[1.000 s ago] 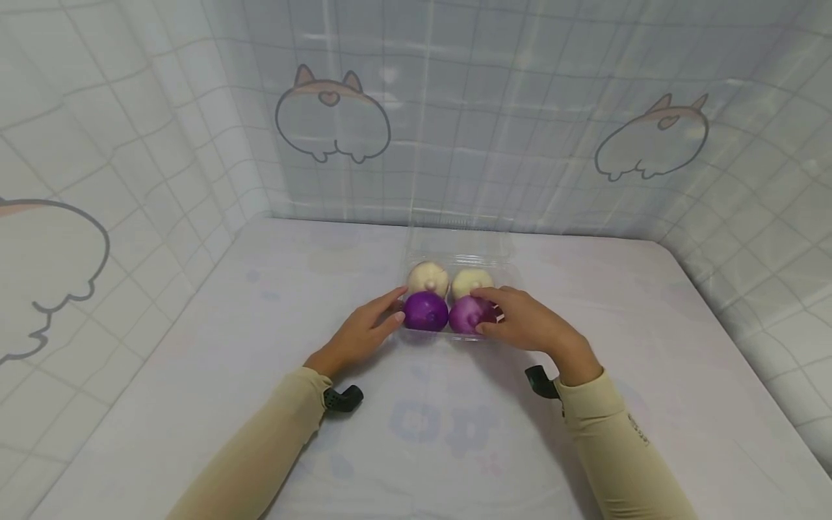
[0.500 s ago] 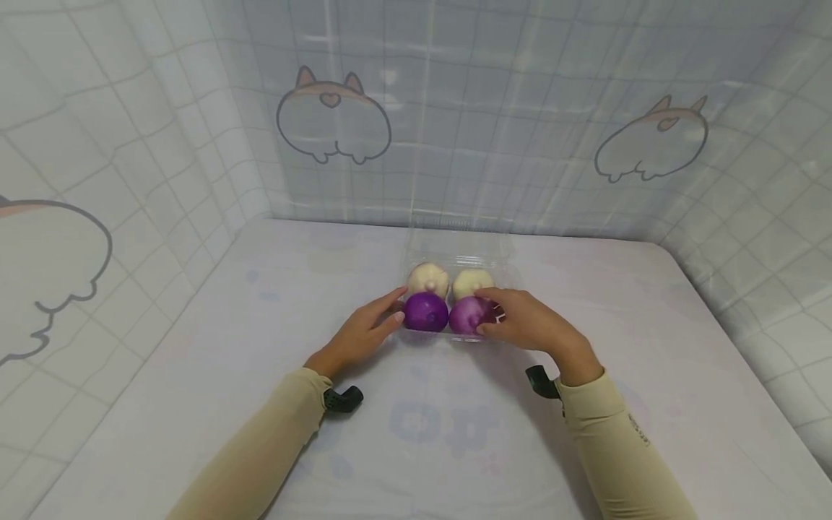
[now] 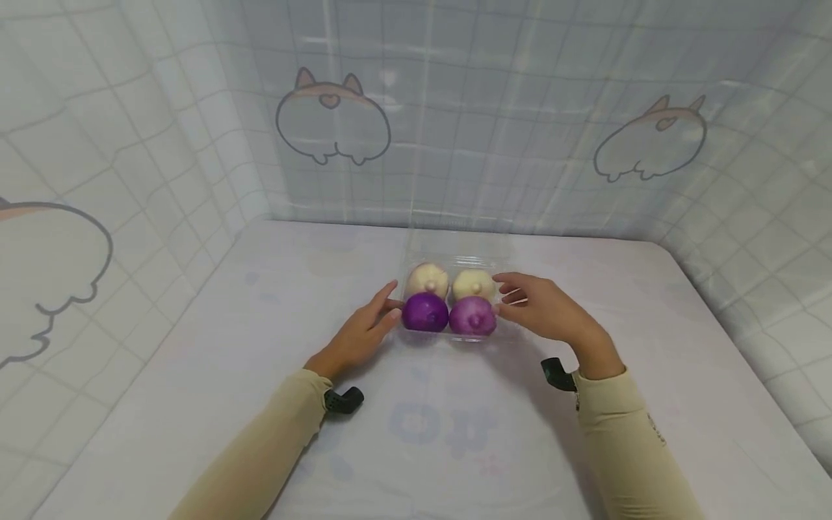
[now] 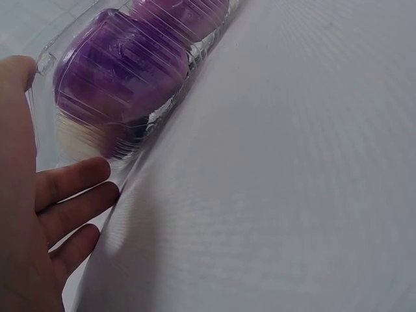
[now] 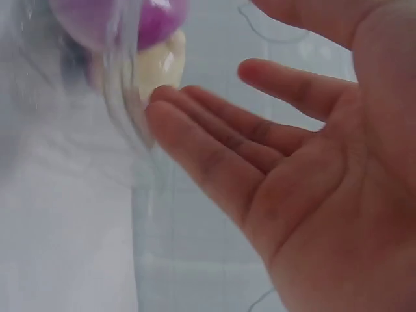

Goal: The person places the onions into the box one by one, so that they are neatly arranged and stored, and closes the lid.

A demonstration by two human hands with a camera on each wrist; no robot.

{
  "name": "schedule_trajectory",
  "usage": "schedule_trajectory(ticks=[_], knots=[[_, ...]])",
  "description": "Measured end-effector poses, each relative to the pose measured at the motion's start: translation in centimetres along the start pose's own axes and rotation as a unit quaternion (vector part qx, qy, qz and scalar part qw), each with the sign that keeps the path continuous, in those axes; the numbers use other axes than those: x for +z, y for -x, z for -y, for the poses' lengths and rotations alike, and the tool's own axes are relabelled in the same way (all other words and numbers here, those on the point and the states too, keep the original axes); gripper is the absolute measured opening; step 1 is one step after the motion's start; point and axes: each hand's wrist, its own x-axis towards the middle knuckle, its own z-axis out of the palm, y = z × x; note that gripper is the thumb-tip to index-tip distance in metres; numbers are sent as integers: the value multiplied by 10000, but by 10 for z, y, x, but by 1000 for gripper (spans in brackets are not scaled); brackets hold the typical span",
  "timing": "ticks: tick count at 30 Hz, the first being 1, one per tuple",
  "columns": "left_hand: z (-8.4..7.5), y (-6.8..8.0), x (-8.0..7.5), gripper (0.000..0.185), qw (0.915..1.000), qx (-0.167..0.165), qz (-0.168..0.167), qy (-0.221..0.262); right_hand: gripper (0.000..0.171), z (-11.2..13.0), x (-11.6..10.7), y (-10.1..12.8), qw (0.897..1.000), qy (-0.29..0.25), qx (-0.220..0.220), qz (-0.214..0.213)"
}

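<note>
A pale white cloth-covered surface (image 3: 195,375) with faint bluish and pink prints fills the foreground. Glossy white grid-patterned sheeting (image 3: 494,108) walls it on three sides, printed with outlined cartoon animal rumps (image 3: 333,119). Soft, even light reflects off the sheeting.

two deep purple buns (image 3: 448,315) and two cream buns (image 3: 451,282) sit in a clear plastic box (image 3: 458,249) between the grips. the bench (image 3: 195,375) is pale white with faint blue prints; both sleeves (image 3: 260,448) are beige.

Long beige sleeves (image 3: 273,440) — a black wrist mount (image 3: 342,399) at each cuff.
</note>
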Motion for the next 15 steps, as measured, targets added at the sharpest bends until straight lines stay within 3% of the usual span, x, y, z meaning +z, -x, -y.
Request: schedule_trajectory(ticks=[7,12,15], knots=[[1,-2,-1,59,10000,-17,-1,22,40,-17,-8,-1,9965,-254,-73,-792],[0,-3,-2,59,9990,-394,-80,200,35,-31,-5,-5,9912,-357,75,-1272],[-1,-4,-3,58,9974,-588,-127,394,34,-39,-4,-7,9836,-1025,245,-1462]])
